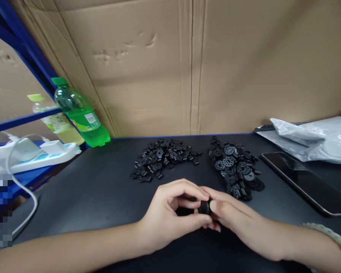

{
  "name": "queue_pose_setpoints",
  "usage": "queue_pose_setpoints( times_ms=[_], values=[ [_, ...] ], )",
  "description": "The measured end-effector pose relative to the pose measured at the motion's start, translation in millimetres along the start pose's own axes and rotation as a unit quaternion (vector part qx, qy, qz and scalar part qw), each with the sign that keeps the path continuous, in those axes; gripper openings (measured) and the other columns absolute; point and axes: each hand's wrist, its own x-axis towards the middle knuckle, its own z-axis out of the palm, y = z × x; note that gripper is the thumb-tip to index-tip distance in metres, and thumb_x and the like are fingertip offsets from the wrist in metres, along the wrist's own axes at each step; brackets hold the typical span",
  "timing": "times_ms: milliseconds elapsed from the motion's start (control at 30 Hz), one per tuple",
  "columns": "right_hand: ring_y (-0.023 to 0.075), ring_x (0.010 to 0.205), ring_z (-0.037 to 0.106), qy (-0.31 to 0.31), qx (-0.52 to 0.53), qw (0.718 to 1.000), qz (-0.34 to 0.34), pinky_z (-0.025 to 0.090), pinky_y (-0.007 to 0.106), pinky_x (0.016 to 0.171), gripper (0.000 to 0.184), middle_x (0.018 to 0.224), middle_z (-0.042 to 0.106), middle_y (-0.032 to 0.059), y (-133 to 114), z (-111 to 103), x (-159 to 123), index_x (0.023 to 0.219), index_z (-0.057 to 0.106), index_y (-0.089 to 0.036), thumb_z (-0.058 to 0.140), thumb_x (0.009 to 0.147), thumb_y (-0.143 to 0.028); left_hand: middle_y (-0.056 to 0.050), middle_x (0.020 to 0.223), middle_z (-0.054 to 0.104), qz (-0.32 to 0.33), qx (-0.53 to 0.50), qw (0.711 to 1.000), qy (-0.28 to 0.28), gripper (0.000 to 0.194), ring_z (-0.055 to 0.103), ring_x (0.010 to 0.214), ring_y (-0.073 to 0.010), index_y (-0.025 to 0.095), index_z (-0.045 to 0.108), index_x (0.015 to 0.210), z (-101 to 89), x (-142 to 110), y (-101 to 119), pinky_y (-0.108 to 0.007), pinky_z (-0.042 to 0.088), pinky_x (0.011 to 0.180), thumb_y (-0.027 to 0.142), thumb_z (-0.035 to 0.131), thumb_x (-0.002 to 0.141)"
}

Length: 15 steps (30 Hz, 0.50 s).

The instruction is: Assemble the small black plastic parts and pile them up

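Close to the front of the black table (102, 204), both hands meet around a small black plastic part (205, 207). My left hand (173, 212) grips it from the left, thumb below and fingers above. From the other side my right hand (230, 212) presses it with the thumb, its fingers curled behind. Most of the part is covered by fingers, so its full shape is hidden. Beyond the hands lie two heaps of small black plastic pieces: a left pile (165, 155) and a right pile (234, 167) with round, perforated discs.
A phone (309, 182) and a crumpled plastic bag (315, 138) lie at the right. On the left stand a green bottle (79, 113), a paler bottle (57, 121) and a power strip (45, 155) with a white cable (31, 193). Cardboard (147, 76) walls the back.
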Motion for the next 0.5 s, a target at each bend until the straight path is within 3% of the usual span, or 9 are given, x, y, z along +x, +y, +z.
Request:
queue_pose_setpoints(
  times_ms=[367, 500],
  values=[
    [0.017, 0.075, 0.044, 0.009, -0.013, 1.0, -0.013, 0.042, 0.031, 0.071, 0.018, 0.082, 0.047, 0.0016, -9.8, 4.7, -1.2, 0.087, 0.046, -0.021, 0.035, 0.094, -0.034, -0.002, 0.097, 0.072, -0.007, 0.018, 1.0, -0.003, 0.029, 0.068, 0.092, -0.0145, 0.021, 0.072, 0.09, -1.0, 2.1, -1.1, -0.019, 0.056, 0.077, 0.003, 0.079, 0.069],
    [0.0154, 0.071, 0.042, 0.016, 0.022, 0.999, -0.023, 0.04, 0.03, 0.067, 0.018, 0.08, 0.048, 0.001, -2.1, 5.0, 2.7, 0.088, 0.048, -0.019, 0.036, 0.094, -0.032, -0.001, 0.093, 0.072, -0.02, -0.018, 1.0, 0.013, 0.026, 0.069, 0.087, -0.0138, 0.019, 0.066, 0.086, 0.9, 2.9, -1.4, -0.02, 0.056, 0.074, 0.0, 0.075, 0.07]
  ],
)
